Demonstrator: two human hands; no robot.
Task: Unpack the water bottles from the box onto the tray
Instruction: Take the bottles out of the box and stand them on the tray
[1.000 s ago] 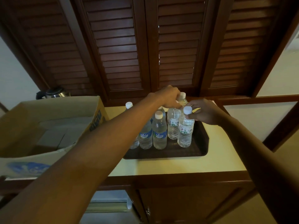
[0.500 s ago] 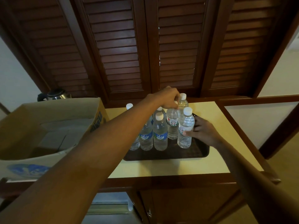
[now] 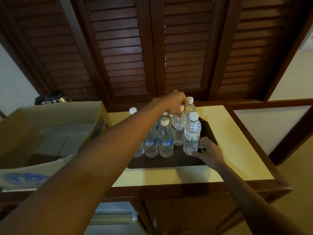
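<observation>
Several clear water bottles with white caps stand upright on a dark brown tray [image 3: 169, 162] on the cream counter. My left hand [image 3: 174, 103] reaches over them from the left and its fingers curl round the cap and neck of a middle bottle [image 3: 178, 131]. My right hand [image 3: 205, 150] rests low at the tray's right side, its fingers touching the base of the front right bottle [image 3: 192, 134]. Two blue-labelled bottles [image 3: 165, 138] stand in front. The open cardboard box [image 3: 55, 126] sits to the left; only its grey inner flaps show.
A metal kettle [image 3: 53, 97] stands behind the box. Dark louvered wooden doors [image 3: 152, 48] rise right behind the counter. The cream countertop [image 3: 237, 141] has bare surface right of the tray, bounded by a dark wooden edge.
My right hand came off the front right bottle's cap and dropped to its base by the tray's right side. My left hand stayed on the middle bottle's top.
</observation>
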